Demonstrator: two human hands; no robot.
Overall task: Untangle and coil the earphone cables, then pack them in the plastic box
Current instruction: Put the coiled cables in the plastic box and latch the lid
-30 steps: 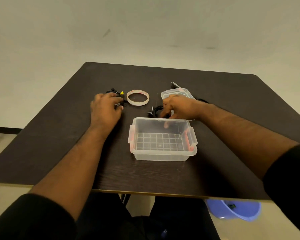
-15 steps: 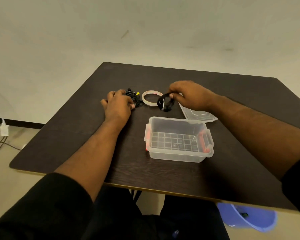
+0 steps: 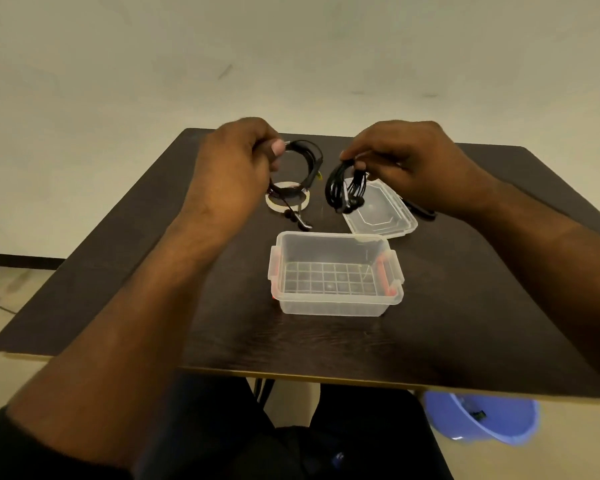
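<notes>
Fingers [image 3: 278,147] of the left hand [image 3: 232,168] and right hand [image 3: 406,157] are each pinched on a black coiled earphone cable [image 3: 305,161], [image 3: 343,188]; loops should be kept tight before lowering into the clear plastic box [image 3: 335,271] at frame centre.

we see no readable txt, labels, brands or nos. anywhere. the plastic box [image 3: 335,299] and its lid [image 3: 381,216] look plain, and the tape roll [image 3: 274,203] is too blurry for us to read.

The left hand [image 3: 234,168] hides part of the black coiled earphone cable [image 3: 307,161] it grips, the right hand [image 3: 407,161] covers the top of its black cable bundle [image 3: 343,188], and the blue plastic tub [image 3: 482,419] at lower right sits half behind the dark wooden table [image 3: 326,344].
</notes>
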